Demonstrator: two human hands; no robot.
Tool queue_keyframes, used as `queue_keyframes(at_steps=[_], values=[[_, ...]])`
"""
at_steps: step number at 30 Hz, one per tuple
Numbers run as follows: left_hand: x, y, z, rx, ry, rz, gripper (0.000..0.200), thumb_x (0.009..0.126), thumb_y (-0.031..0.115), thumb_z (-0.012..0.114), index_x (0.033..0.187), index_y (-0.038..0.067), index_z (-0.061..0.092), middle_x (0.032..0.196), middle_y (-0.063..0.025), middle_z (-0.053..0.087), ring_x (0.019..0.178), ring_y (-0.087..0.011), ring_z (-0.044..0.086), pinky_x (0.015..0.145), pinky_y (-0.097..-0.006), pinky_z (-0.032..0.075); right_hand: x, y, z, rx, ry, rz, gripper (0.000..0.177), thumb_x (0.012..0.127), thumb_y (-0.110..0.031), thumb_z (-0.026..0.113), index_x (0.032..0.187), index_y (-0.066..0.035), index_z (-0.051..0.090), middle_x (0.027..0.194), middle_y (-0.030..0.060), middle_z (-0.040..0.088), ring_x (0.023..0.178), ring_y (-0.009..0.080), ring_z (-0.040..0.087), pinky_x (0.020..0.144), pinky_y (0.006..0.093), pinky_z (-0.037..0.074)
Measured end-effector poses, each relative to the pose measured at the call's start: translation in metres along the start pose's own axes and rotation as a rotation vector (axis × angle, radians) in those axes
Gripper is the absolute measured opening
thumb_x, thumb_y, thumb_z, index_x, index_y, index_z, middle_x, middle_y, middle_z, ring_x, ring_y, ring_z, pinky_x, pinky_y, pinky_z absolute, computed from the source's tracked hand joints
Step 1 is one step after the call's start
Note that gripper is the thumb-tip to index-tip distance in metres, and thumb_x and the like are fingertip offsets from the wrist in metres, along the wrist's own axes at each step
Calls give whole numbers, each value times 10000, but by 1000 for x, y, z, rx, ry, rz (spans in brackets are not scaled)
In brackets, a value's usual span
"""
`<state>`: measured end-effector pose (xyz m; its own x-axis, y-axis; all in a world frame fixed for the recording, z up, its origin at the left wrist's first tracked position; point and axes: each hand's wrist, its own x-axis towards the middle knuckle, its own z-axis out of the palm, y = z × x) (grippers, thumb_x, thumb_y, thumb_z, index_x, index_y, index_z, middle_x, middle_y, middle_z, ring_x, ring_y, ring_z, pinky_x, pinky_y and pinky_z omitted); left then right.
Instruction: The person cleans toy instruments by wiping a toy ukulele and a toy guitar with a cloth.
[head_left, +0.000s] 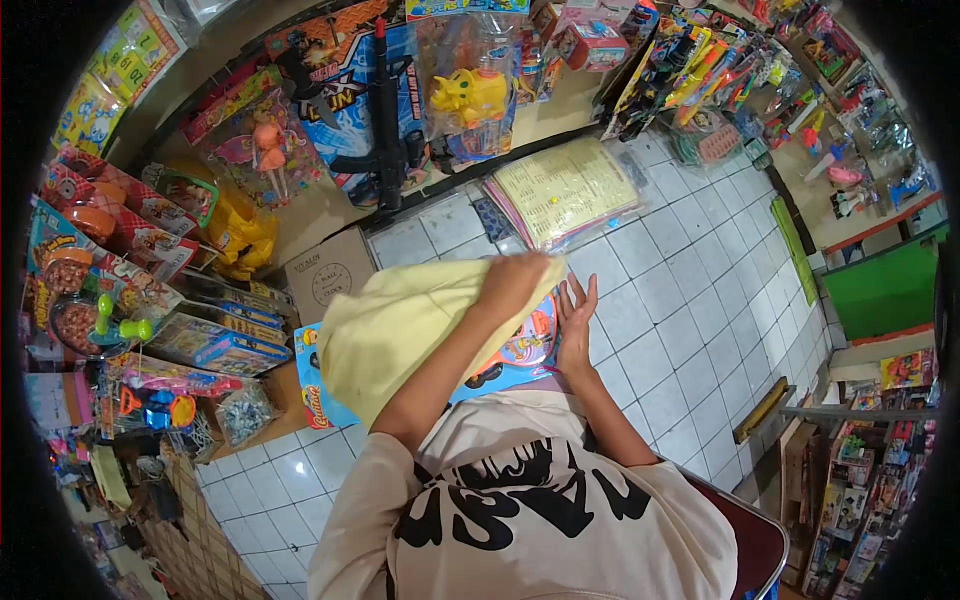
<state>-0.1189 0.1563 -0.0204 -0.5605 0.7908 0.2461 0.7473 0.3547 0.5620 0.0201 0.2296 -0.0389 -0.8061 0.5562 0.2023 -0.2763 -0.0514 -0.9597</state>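
A pale yellow cloth [385, 325] is bunched in my left hand [515, 285], whose fingers are wrapped around its upper right end. The cloth spreads to the left and covers much of a blue toy package [310, 375] lying across my lap. "Guitar" seems to be printed at the package's left end. An orange toy part [535, 335] shows at its right end. My right hand [575, 325] is open, fingers stretched upward, against or just beside that right end; contact is hard to make out.
White floor tiles [670, 290] lie ahead and to the right. A stack of plastic-wrapped sheets [565, 195] rests on the floor. A cardboard box [330, 270] stands left of the cloth. Bagged toys line the wall, including a black toy gun [385, 120]. A stool edge [765, 540] is behind me.
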Motion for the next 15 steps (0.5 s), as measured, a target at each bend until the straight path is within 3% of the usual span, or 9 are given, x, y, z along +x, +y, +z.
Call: queue_keyframes(at_steps=[3, 5, 9, 15], values=[[-6, 14, 12, 76, -118, 130, 181, 869, 196, 509, 925, 75, 632, 981, -56, 631, 1009, -244, 560, 893, -381, 414, 4, 10, -8, 153, 219, 60, 700, 949, -544, 301, 1462, -153, 30, 1461, 188, 194, 1368, 348, 203, 1118, 429, 164], [-10, 13, 3, -35, -167, 206, 165, 867, 195, 517, 906, 82, 630, 970, -44, 631, 1000, -235, 557, 914, -375, 398, 4, 19, -15, 250, 371, 101, 648, 954, -535, 315, 1450, -169, 115, 1439, 167, 243, 1352, 315, 244, 1111, 413, 181], [-17, 14, 0, -124, -142, 366, 98, 823, 151, 549, 855, 104, 627, 928, -29, 625, 989, -218, 547, 930, -361, 379, 4, 27, -18, 321, 345, 118, 612, 967, -502, 303, 1445, -154, 145, 1420, 162, 280, 1343, 304, 263, 1098, 409, 208], [-25, 16, -6, -137, -312, 550, 138, 711, 91, 580, 839, 123, 619, 869, -17, 607, 937, -216, 568, 895, -350, 411, 5, 23, -16, 343, 306, 141, 672, 949, -537, 329, 1442, -129, 125, 1429, 182, 254, 1357, 308, 229, 1115, 416, 165]])
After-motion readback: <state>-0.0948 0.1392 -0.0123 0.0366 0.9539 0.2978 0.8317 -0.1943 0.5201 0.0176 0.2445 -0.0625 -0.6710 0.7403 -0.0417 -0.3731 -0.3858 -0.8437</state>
